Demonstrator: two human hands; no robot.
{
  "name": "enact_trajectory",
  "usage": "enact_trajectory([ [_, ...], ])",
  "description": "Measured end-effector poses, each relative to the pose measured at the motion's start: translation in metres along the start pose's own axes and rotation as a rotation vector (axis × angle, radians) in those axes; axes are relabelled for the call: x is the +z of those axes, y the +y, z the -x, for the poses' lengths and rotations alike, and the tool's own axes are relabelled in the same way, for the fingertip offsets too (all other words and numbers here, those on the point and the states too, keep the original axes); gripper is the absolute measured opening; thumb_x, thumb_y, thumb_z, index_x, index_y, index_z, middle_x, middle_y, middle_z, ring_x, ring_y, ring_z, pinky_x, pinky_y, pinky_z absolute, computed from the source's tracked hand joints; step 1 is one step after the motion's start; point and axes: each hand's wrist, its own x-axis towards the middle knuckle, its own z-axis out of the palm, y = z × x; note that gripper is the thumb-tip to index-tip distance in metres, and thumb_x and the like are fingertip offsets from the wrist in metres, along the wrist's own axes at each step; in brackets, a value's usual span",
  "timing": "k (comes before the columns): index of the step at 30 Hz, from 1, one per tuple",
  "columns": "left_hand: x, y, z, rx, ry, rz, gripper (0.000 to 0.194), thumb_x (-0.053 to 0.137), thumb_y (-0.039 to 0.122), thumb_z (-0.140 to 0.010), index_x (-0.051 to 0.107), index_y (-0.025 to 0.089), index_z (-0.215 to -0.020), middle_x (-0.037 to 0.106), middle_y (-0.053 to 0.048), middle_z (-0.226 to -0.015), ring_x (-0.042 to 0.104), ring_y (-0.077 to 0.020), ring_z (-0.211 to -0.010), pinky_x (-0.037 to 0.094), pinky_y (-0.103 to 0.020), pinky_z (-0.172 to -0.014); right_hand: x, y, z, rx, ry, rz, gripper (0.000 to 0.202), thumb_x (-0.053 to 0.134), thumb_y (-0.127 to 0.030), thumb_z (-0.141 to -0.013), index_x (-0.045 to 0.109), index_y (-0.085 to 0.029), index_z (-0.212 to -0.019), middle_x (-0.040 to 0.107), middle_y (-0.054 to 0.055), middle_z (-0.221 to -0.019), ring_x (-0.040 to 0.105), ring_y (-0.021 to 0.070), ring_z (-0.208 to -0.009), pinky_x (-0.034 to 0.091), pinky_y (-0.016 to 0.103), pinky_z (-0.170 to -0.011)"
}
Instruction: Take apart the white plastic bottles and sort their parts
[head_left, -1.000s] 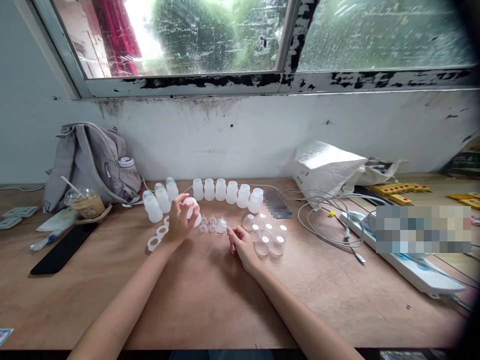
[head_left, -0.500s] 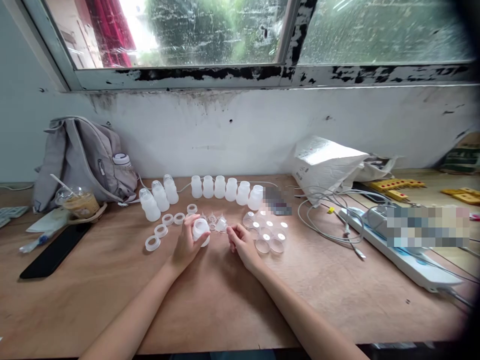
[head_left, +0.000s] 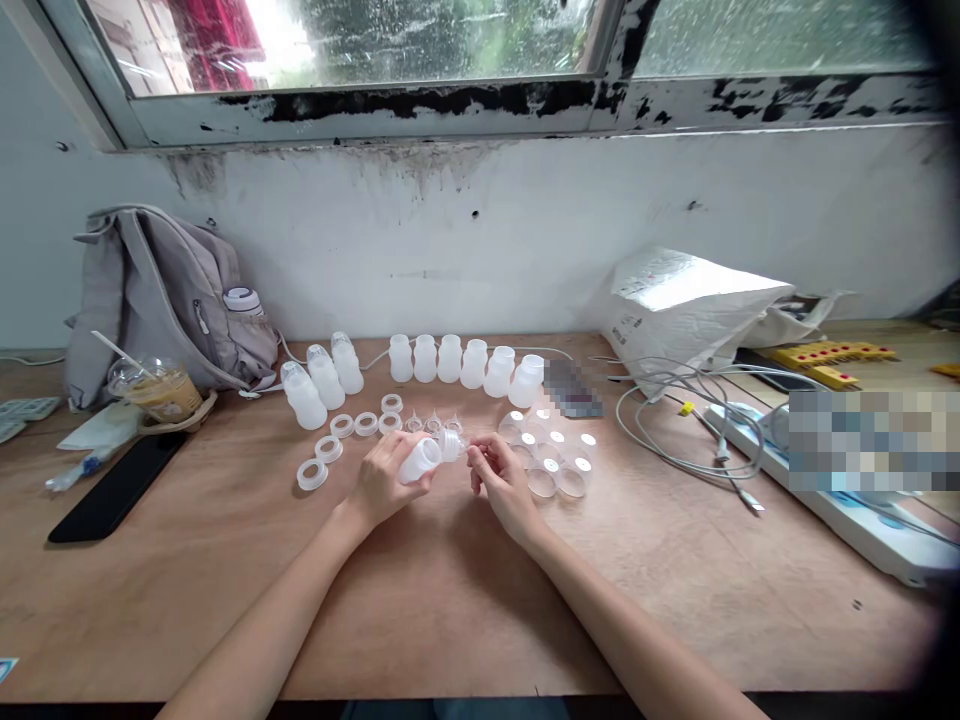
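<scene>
My left hand (head_left: pixel 386 482) is wrapped round a frosted white baby bottle (head_left: pixel 421 459), tilted so its open mouth points to the right. Between the fingertips of my right hand (head_left: pixel 499 475) is the tip of a clear bottle teat (head_left: pixel 452 445), its wide end turned toward the bottle mouth. Whether teat and bottle touch is hard to make out. Behind my hands are several loose clear teats (head_left: pixel 433 424). Several white collar rings (head_left: pixel 312 474) lie to the left. Right of my right hand sit several clear domed caps (head_left: pixel 542 483).
Several open white bottles (head_left: pixel 450 359) stand in a row at the back, beside capped bottles (head_left: pixel 303 396). At left are a backpack (head_left: pixel 161 300), an iced drink (head_left: pixel 161 390) and a black phone (head_left: pixel 116 490). Cables (head_left: pixel 675 450), a power strip (head_left: pixel 847 520) and a white bag (head_left: pixel 690 310) lie right.
My left hand has tipped the bottle so its mouth faces right. My right hand has brought the teat close to the bottle mouth. The camera view has shifted slightly.
</scene>
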Motion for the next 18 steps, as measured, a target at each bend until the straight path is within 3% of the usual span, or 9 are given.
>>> enact_trajectory([
  [6, 0.0071, 0.0065, 0.0013, 0.054, -0.060, -0.132, 0.035, 0.052, 0.033, -0.077, 0.048, 0.020, -0.109, 0.060, -0.007, -0.096, 0.057, -0.0212, -0.087, 0.046, -0.033, -0.075, -0.0014, 0.0000, 0.0010, 0.005, -0.001, 0.010, 0.021, 0.049, -0.042, -0.081, 0.048, -0.021, -0.082, 0.048, -0.003, -0.057, 0.049, 0.0119, -0.050, 0.041, 0.023, -0.046],
  [18, 0.0080, 0.0074, 0.0015, 0.059, -0.083, -0.211, 0.045, 0.048, 0.051, -0.079, 0.049, 0.018, -0.109, 0.062, -0.006, -0.093, 0.060, -0.0194, -0.081, 0.047, -0.030, -0.069, -0.0007, -0.0020, 0.0037, -0.047, -0.022, 0.053, 0.017, 0.049, -0.037, -0.082, 0.050, -0.020, -0.085, 0.054, -0.001, -0.065, 0.054, 0.0128, -0.056, 0.046, 0.027, -0.054],
])
